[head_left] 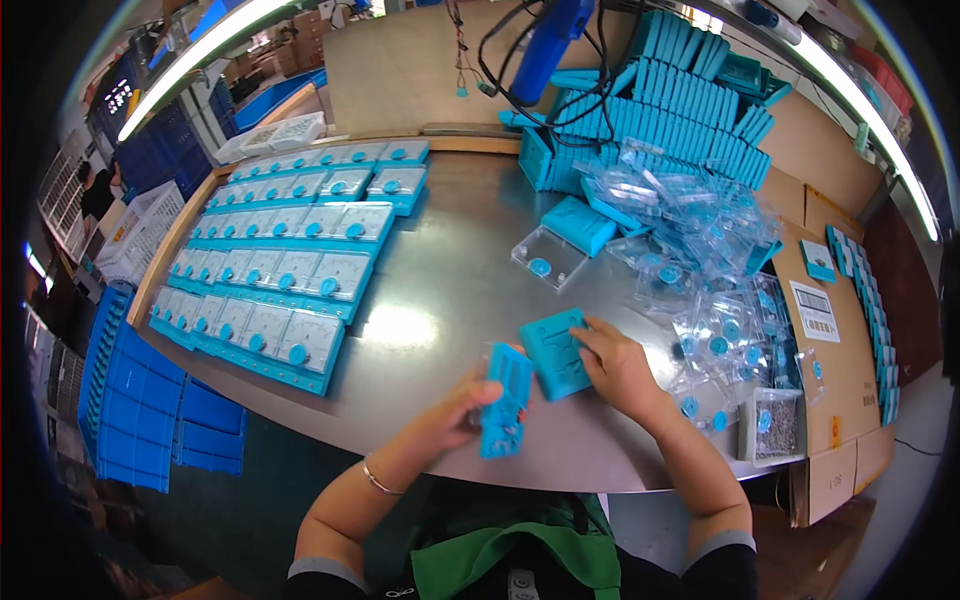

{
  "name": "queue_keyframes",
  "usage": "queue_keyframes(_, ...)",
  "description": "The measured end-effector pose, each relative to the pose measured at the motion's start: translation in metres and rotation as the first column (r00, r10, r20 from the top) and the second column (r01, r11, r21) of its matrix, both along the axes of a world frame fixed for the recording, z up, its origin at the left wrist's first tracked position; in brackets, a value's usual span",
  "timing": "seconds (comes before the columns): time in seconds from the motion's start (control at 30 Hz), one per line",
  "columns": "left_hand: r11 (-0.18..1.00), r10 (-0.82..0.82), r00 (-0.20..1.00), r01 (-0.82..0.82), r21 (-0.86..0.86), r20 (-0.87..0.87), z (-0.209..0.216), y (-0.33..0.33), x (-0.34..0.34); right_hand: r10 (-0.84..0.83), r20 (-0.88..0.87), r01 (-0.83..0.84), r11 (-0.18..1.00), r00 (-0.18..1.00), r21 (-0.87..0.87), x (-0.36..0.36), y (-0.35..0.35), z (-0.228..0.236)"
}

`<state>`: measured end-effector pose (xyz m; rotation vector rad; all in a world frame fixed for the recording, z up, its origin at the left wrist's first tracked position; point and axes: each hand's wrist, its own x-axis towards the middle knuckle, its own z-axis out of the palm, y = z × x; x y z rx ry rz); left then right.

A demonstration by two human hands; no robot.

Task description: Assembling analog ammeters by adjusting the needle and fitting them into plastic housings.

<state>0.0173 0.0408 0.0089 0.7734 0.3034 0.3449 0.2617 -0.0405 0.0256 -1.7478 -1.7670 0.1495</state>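
My left hand (462, 408), a bracelet on its wrist, is closed round a turquoise plastic meter housing (508, 390) stood on its narrow side. Small reddish and metallic bits show near the housing's lower end. Just right of it, my right hand (622, 368) grips the right edge of a flat turquoise case (552, 352) with moulded shapes on its face. The two pieces are close together above the near edge of the table; whether they touch, I cannot tell. Beyond them lie a clear cover (552, 262) with a turquoise disc and a turquoise case (578, 226).
Rows of panel meters (285, 282) fill the left of the metal table (440, 250). Clear covers (690, 225) are heaped at right, before stacked turquoise cases (670, 100). A tray (775, 430) of small metal parts stands near right. A blue tool (552, 50) hangs overhead among black cables.
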Motion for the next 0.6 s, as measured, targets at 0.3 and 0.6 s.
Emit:
queue_keyframes(0.3, 0.949, 0.256, 0.960, -0.271, 0.158, 0.110, 0.007, -0.006, -0.022, -0.033, 0.307, 0.144, 0.926, 0.951, -0.349, -0.030, -0.011, 0.030)
queue_keyframes(0.6, 0.675, 0.451, 0.822, -0.569, 0.470, 0.347, -0.004, -0.022, -0.007, 0.273, -0.506, -0.315, 0.949, 0.818, 0.003, -0.091, -0.025, 0.034)
